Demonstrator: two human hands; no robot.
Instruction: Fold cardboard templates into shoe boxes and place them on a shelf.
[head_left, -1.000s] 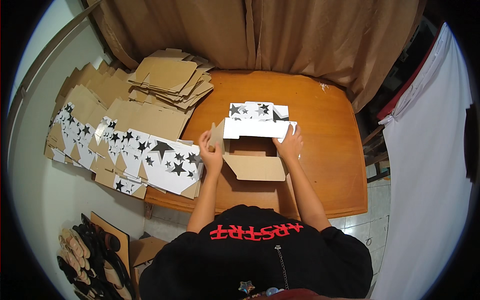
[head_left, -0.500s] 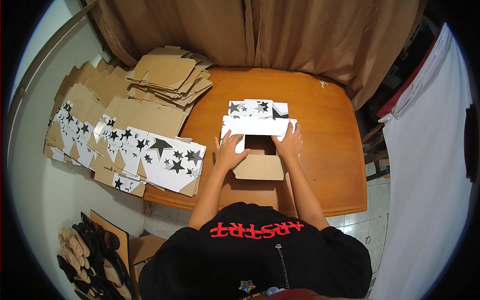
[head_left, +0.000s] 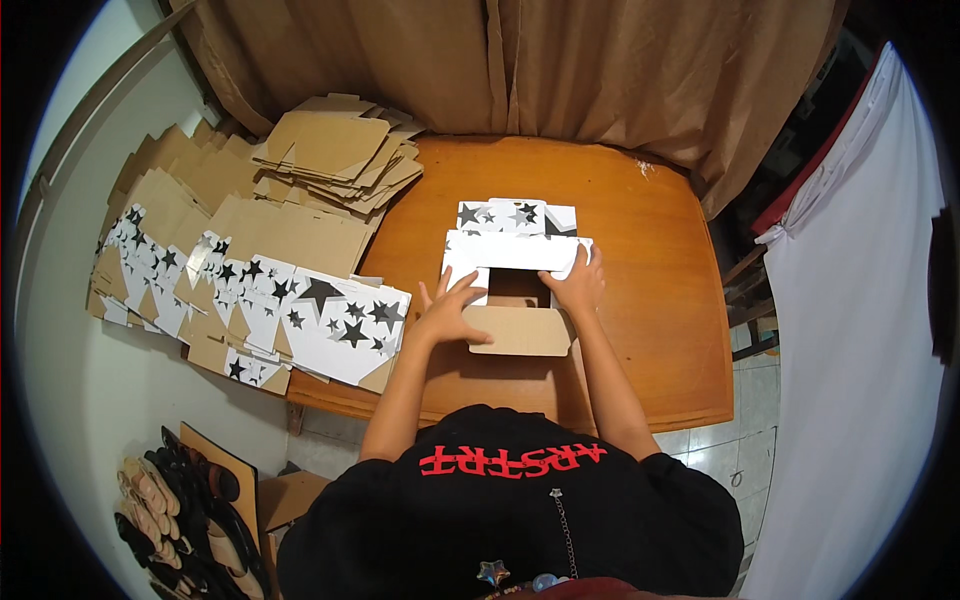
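A half-folded cardboard box [head_left: 515, 262], white with black stars outside and brown inside, sits on the round wooden table [head_left: 650, 300]. My left hand [head_left: 447, 310] lies flat with fingers spread on the box's left wall. My right hand [head_left: 575, 285] presses against its right wall. A brown flap [head_left: 520, 332] lies open toward me between both hands. The far lid, showing stars, stands up behind the box.
Flat star-printed box blanks [head_left: 300, 310] are fanned out to my left, past the table edge. A pile of brown blanks [head_left: 335, 160] lies at the far left. A brown curtain [head_left: 520, 70] hangs behind. Shoes [head_left: 170, 510] sit on the floor, lower left.
My left hand let go of the raised left flap and moved in, pressing the left side down. The box's walls have folded inward and the box looks more closed.
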